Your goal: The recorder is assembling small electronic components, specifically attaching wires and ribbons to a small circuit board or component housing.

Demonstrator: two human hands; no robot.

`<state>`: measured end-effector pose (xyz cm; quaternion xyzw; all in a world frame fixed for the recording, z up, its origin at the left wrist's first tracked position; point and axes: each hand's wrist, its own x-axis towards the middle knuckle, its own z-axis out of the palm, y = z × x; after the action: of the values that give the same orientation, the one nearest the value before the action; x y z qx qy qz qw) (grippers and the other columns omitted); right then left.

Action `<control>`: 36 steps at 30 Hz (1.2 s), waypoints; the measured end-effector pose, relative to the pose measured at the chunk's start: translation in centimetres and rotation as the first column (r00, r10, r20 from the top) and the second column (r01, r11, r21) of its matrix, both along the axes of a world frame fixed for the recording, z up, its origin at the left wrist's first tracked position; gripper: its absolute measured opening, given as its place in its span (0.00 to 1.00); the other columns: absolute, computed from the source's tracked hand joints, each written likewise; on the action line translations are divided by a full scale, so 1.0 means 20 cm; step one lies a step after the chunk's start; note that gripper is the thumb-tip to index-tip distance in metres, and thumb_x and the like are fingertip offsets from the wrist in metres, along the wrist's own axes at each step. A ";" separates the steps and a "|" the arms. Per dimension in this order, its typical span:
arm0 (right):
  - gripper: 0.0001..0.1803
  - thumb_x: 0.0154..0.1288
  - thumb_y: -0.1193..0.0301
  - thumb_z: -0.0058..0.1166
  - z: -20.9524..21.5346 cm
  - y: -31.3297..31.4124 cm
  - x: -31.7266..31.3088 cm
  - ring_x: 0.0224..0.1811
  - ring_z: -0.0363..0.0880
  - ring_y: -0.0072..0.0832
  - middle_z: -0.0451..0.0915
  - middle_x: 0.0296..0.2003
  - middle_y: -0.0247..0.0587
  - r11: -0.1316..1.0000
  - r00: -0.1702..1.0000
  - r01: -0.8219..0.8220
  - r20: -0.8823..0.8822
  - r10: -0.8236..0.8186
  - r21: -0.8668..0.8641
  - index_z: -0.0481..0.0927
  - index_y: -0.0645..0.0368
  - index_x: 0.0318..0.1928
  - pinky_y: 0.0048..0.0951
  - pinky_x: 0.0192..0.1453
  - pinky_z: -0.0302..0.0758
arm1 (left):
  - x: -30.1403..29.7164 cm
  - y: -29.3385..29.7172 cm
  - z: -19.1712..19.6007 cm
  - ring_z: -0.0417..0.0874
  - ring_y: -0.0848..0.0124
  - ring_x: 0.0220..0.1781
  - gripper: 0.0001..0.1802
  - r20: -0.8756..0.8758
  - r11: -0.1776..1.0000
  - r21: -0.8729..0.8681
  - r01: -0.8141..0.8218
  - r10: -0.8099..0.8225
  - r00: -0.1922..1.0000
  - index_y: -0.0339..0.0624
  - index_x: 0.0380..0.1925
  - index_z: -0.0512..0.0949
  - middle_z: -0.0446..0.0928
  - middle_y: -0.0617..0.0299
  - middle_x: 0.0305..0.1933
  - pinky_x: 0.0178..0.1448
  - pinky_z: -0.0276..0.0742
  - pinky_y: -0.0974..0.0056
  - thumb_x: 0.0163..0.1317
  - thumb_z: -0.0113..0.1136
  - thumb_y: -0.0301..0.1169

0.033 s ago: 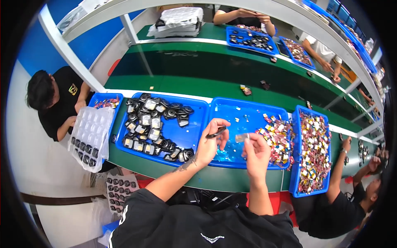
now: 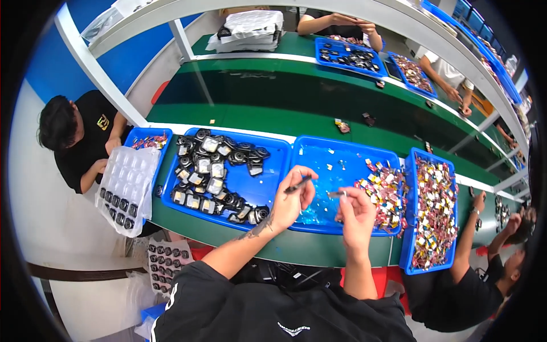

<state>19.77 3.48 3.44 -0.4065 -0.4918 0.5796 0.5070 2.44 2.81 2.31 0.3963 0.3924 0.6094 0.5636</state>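
My left hand [image 2: 289, 204] is closed round a slim black piece [image 2: 298, 184], thin like a pen or tweezers; its exact kind is unclear. Opposite it, my right hand [image 2: 358, 219] pinches a small flat greyish piece [image 2: 335, 194] between thumb and fingertips. Both hands hover over a blue tray [image 2: 319, 149], whose right side holds a heap of small wired parts [image 2: 380, 188] in red, white and yellow. Left of it, another blue tray [image 2: 268, 191] carries many black camera-like housings [image 2: 215, 171].
A long blue bin [image 2: 405, 251] of wired parts stands at the right. Beyond the trays runs a green conveyor belt [image 2: 273, 108] with a few loose parts. One person [image 2: 80, 137] sits at the left beside a clear blister tray [image 2: 128, 182]; others work across and at right.
The flat piece in my right hand has turned, showing a thinner, darker edge instead of its broad clear face. The whole view has shifted slightly. My left hand keeps its grip.
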 end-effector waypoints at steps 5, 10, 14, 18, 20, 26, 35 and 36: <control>0.13 0.66 0.78 0.54 0.04 -0.02 -0.02 0.35 0.81 0.22 0.82 0.39 0.44 0.997 0.990 -0.072 -0.125 0.068 -0.027 0.75 0.68 0.51 0.22 0.37 0.82 | -0.02 -0.05 0.02 0.66 0.81 0.20 0.15 -0.018 0.998 -0.053 0.032 -0.033 0.999 0.41 0.47 0.70 0.66 0.68 0.23 0.24 0.63 0.74 0.76 0.41 0.41; 0.23 0.64 0.76 0.58 0.00 -0.03 -0.05 0.46 0.81 0.27 0.78 0.47 0.44 0.993 0.943 -0.099 -0.324 0.072 -0.068 0.69 0.68 0.59 0.28 0.45 0.84 | 0.01 -0.08 0.02 0.74 0.77 0.30 0.13 -0.263 0.996 0.068 -0.059 0.075 0.962 0.40 0.49 0.70 0.71 0.64 0.29 0.34 0.71 0.71 0.74 0.46 0.36; 0.28 0.60 0.84 0.59 0.02 -0.04 -0.13 0.47 0.81 0.28 0.75 0.50 0.45 0.993 0.941 -0.054 -0.339 0.013 -0.110 0.66 0.69 0.60 0.27 0.48 0.82 | 0.05 -0.08 0.07 0.78 0.74 0.35 0.10 -0.513 0.958 0.274 -0.086 0.222 0.830 0.37 0.48 0.70 0.77 0.58 0.36 0.39 0.76 0.67 0.70 0.51 0.28; 0.29 0.57 0.86 0.59 0.05 -0.04 -0.15 0.45 0.80 0.27 0.74 0.50 0.45 0.998 0.937 0.051 -0.344 -0.064 -0.048 0.66 0.70 0.60 0.25 0.50 0.80 | 0.08 -0.10 0.11 0.82 0.67 0.37 0.11 -0.620 0.925 0.371 -0.081 0.311 0.720 0.33 0.47 0.75 0.79 0.53 0.38 0.41 0.77 0.66 0.63 0.55 0.19; 0.29 0.58 0.86 0.59 0.05 -0.04 -0.16 0.45 0.80 0.27 0.75 0.49 0.45 0.996 0.935 0.090 -0.341 -0.093 -0.025 0.67 0.70 0.60 0.25 0.49 0.80 | 0.09 -0.09 0.10 0.83 0.60 0.36 0.17 -0.615 0.861 0.504 -0.072 0.416 0.669 0.33 0.48 0.78 0.81 0.50 0.39 0.41 0.78 0.64 0.58 0.56 0.13; 0.27 0.58 0.87 0.58 0.00 -0.06 -0.17 0.46 0.80 0.26 0.77 0.48 0.47 0.979 0.913 0.205 -0.358 -0.198 -0.019 0.67 0.70 0.59 0.26 0.49 0.81 | 0.12 -0.10 0.10 0.84 0.64 0.36 0.18 -0.565 0.846 0.510 -0.154 0.465 0.682 0.30 0.50 0.77 0.81 0.48 0.46 0.40 0.80 0.65 0.60 0.51 0.12; 0.20 0.60 0.86 0.57 0.02 -0.01 -0.09 0.44 0.80 0.26 0.79 0.45 0.45 0.967 0.991 0.117 0.035 -0.128 0.225 0.73 0.71 0.53 0.23 0.46 0.80 | 0.05 -0.16 0.02 0.82 0.64 0.52 0.22 0.395 0.957 -0.193 0.218 -0.128 0.910 0.31 0.63 0.64 0.77 0.45 0.54 0.55 0.82 0.64 0.72 0.48 0.27; 0.17 0.61 0.85 0.57 -0.02 0.00 -0.07 0.43 0.80 0.25 0.78 0.44 0.45 0.942 0.990 0.103 0.062 -0.129 0.320 0.74 0.69 0.51 0.22 0.45 0.79 | 0.05 -0.16 0.00 0.82 0.63 0.54 0.19 0.396 0.956 -0.212 0.204 -0.107 0.912 0.29 0.59 0.68 0.77 0.47 0.54 0.56 0.81 0.64 0.72 0.49 0.27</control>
<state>18.36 3.51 3.13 -0.3718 -0.5736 0.4455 0.5782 3.35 -0.46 2.35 0.2273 0.3159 0.5731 0.7212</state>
